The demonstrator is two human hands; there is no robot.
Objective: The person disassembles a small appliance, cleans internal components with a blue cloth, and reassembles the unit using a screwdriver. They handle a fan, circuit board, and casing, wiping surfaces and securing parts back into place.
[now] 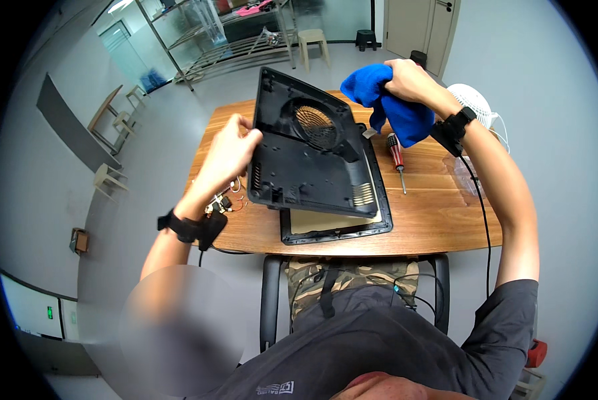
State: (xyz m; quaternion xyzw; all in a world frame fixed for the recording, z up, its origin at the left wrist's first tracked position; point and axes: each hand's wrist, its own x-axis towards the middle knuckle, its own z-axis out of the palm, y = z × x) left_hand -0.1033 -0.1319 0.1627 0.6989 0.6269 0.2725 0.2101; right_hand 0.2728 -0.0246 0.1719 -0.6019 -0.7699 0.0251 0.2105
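My left hand (pixel 235 148) grips the left edge of a black plastic housing (pixel 299 167) with a round vent grille, tilted up over the table (pixel 439 227). Beneath it lies a black-rimmed piece with a beige inner panel (pixel 335 223). My right hand (pixel 409 80) holds a crumpled blue cloth (pixel 405 123) above the table, right of the housing. Under the cloth lies a red-and-black screwdriver (pixel 397 157). Small components with wires (pixel 222 200) sit left of the housing, partly hidden by my forearm.
A white fan (pixel 471 97) and clear plastic packaging (pixel 465 175) are at the table's right. Cabled wrist devices are on both my wrists. A chair (pixel 269 300) is beneath me. Metal shelving (pixel 219 47), stools (pixel 311 40) and a door (pixel 415 30) are farther back.
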